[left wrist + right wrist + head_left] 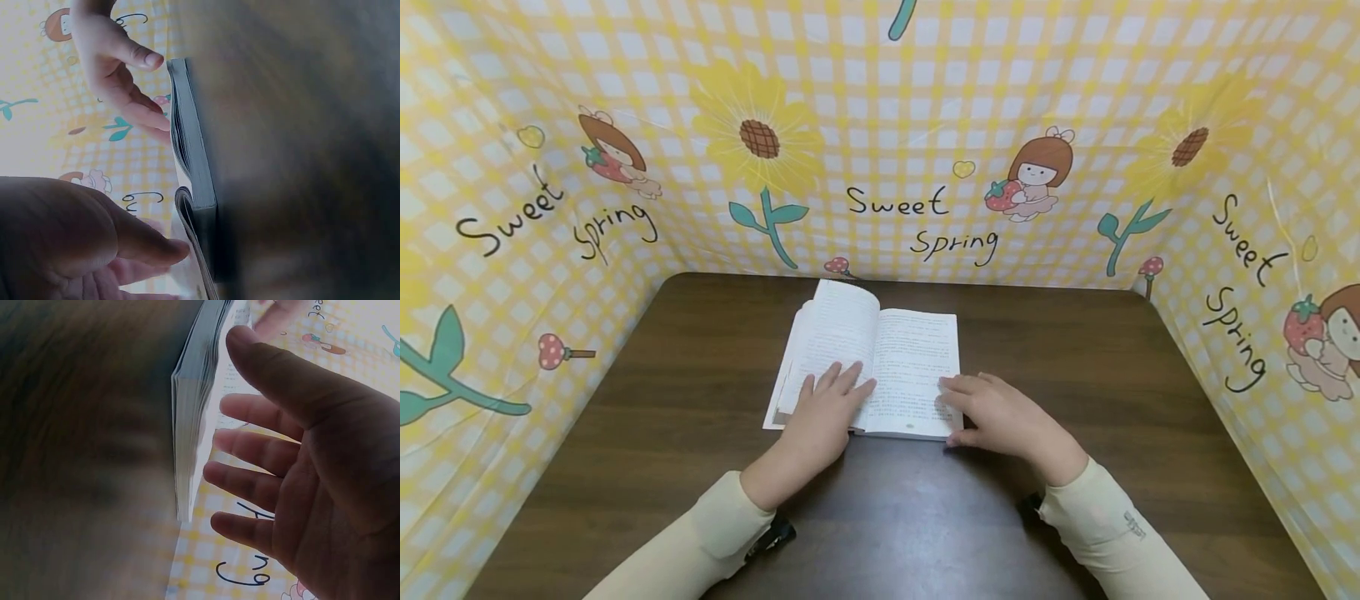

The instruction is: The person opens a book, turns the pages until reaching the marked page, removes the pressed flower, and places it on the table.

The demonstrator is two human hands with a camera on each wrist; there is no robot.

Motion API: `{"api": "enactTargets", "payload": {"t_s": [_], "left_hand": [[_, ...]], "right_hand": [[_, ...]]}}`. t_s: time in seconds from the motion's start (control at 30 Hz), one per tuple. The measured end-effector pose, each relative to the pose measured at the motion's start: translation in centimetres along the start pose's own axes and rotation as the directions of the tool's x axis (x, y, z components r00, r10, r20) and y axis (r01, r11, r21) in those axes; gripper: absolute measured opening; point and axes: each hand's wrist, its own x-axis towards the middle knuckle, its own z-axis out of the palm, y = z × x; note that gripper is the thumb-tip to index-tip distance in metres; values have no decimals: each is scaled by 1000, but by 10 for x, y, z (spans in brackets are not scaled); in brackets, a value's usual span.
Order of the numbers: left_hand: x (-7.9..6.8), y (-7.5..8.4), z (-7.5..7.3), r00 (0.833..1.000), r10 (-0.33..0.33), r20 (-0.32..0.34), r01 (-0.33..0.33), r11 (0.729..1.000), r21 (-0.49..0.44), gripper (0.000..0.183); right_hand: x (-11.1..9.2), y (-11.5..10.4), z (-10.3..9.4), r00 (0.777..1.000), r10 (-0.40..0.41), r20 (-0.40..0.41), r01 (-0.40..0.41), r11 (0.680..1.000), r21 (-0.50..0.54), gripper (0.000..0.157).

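An open book (pixel 917 358) with printed pages lies on the brown table, its left pages curling up at the top. My left hand (pixel 827 421) rests on the lower part of the left page, fingers spread and fairly straight. At the right page's outer edge is my right hand (pixel 1000 412), its fingertips over the margin and its thumb by the lower corner. In the right wrist view the fingers of the right hand (pixel 269 450) are extended beside the page edges of the book (pixel 194 419). The left wrist view shows the left thumb near the book's lower edge (pixel 194 137).
The dark wooden table (pixel 662 400) surrounds the book. A yellow checked cloth (pixel 887 125) with sunflowers and lettering hangs along the back and both sides. Dark bands (pixel 771 537) sit under both sleeves at the wrists.
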Motion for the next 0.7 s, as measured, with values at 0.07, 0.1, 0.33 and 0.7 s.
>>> {"api": "enactTargets", "payload": {"t_s": [0.07, 0.1, 0.33, 0.7], "left_hand": [[-1, 0, 1, 999, -12, 39, 12, 1000, -4, 61], [-1, 0, 1, 999, -16, 47, 16, 1000, -3, 57], [-2, -1, 1, 999, -33, 41, 33, 999, -15, 39], [-2, 1, 0, 997, -39, 64, 41, 999, -27, 43]], "right_hand": [[0, 0, 2, 1000, 1, 20, -1, 1000, 10, 62], [0, 1, 3, 1000, -1, 25, 0, 1000, 12, 62], [-1, 2, 6, 1000, -11, 27, 10, 1000, 12, 57], [-2, 5, 2, 994, -108, -9, 108, 994, -24, 24]]}}
